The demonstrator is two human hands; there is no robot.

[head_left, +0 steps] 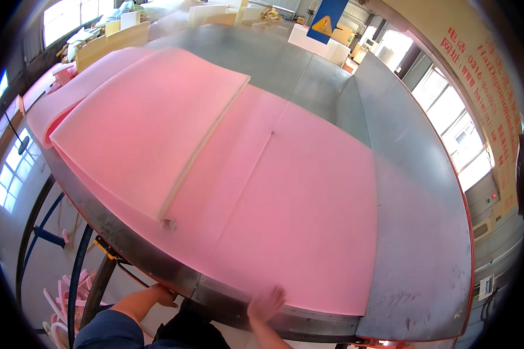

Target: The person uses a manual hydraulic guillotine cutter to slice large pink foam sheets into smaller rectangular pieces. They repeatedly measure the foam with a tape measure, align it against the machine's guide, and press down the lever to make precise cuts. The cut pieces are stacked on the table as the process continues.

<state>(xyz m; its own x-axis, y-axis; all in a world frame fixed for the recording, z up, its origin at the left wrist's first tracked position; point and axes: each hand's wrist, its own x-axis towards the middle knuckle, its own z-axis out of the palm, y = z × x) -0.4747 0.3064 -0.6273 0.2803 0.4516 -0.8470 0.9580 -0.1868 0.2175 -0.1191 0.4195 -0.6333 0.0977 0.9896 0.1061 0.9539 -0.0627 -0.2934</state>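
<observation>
a large flat pink foam sheet (297,232) lies on the grey metal desk (425,244), its long axis running from the near edge away toward the far end. a thicker pink foam slab (151,128) lies along its left side. the right hand (266,303), fingers spread wide, presses flat on the sheet's near edge. the left hand (165,295) curls around the desk's rim.

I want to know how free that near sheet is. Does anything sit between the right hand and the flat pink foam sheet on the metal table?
Nothing visible does. The right hand lies blurred at the near edge of the flat pink foam sheet. The thicker foam slab rests farther left. The left hand is at the metal table rim.
</observation>
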